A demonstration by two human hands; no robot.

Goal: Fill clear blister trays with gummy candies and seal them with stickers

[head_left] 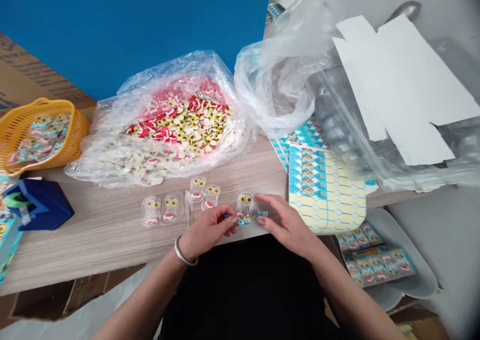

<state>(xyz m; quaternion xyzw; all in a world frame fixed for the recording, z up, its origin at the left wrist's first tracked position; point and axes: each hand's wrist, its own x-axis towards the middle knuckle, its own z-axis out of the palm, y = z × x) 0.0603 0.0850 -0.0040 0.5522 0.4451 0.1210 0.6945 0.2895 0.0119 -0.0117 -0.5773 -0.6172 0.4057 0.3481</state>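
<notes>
Near the table's front edge stands a small clear plastic case (243, 206) with two yellow-ringed eye pieces and a red-and-white mouth piece inside. My left hand (209, 228), a bracelet at its wrist, pinches the left end of a blue printed sticker (246, 220) across the case's lower front. The thumb of my right hand (288, 226) touches the sticker's right end, while its index finger is stretched out beside the case's upper right edge. Left of my hands lie several similar filled cases (173, 209).
Behind is an open clear bag (123, 160) of loose eye and mouth pieces. A yellow basket (80, 130) and a blue tape dispenser (50, 205) stand left. Sticker sheets (337, 190), plastic trays and white card (397, 90) lie right; a grey bin (416, 235) sits below.
</notes>
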